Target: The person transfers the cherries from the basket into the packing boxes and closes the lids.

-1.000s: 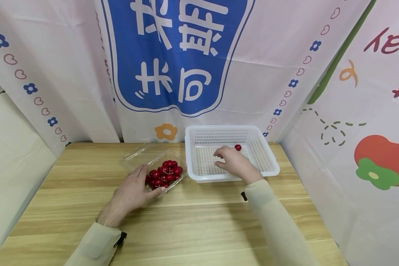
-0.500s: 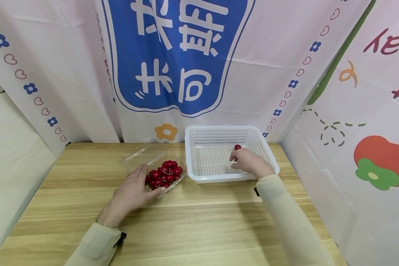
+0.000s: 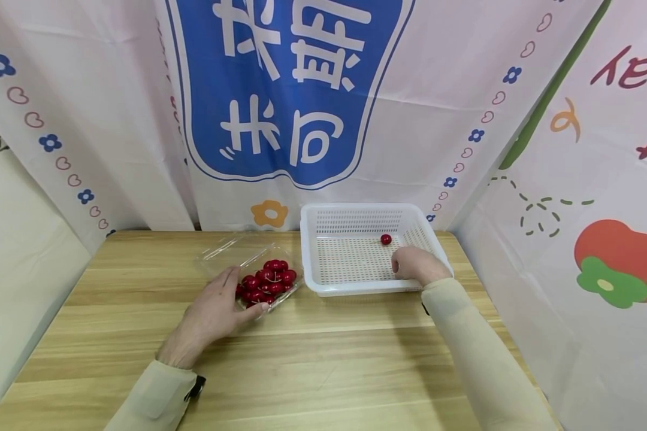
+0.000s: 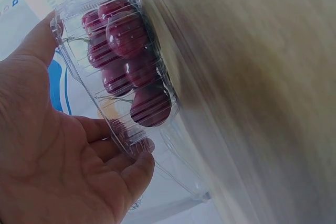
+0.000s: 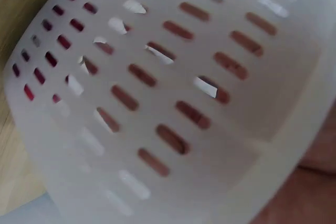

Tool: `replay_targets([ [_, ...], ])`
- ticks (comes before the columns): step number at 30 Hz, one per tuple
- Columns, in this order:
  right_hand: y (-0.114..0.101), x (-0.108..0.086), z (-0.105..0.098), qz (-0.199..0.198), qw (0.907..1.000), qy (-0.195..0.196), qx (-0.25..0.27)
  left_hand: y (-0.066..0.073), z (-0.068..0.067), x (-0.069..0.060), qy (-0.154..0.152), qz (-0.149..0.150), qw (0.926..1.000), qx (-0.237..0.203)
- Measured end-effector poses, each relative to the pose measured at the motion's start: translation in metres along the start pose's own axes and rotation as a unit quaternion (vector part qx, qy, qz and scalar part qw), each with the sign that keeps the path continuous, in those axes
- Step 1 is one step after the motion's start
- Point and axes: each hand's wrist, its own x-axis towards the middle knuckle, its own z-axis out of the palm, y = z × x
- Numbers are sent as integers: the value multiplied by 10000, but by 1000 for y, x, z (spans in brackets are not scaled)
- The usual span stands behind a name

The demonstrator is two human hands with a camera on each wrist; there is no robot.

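Note:
Several red cherries (image 3: 266, 284) with stems lie in a clear plastic box (image 4: 94, 93) on the left of the table. My left hand (image 3: 210, 311) grips this box by its near left side, with fingers and thumb on two sides of its rim; the left wrist view shows it too. To the right stands a white slotted basket (image 3: 311, 263). One cherry (image 3: 386, 239) lies in it near the back. My right hand (image 3: 417, 264) reaches down inside the basket's front right part. Its fingertips point down and are hidden; whether they hold anything does not show.
A clear lid (image 3: 232, 248) stands open behind the box. In the right wrist view the basket wall (image 5: 252, 114) fills most of the picture, with skin showing through its slots. Printed cloth (image 3: 410, 131) hangs along the wooden table's (image 3: 302, 371) back and right.
My right hand has moved right inside the basket, away from its middle, and its fingers now point down out of sight. The left hand and the box have stayed where they were.

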Motion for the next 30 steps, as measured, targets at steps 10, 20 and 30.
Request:
replay_targets([
  [10, 3, -1, 2, 338, 9988, -292, 196, 0, 2, 2, -37, -37, 10000, -47],
  [20, -1, 7, 5, 111, 9992, -317, 212, 1, 2, 3, -48, -28, 10000, -70],
  [30, -23, 10, 3, -645, 9978, 176, -23, 1, 3, 3, -4, 18, 10000, -98],
])
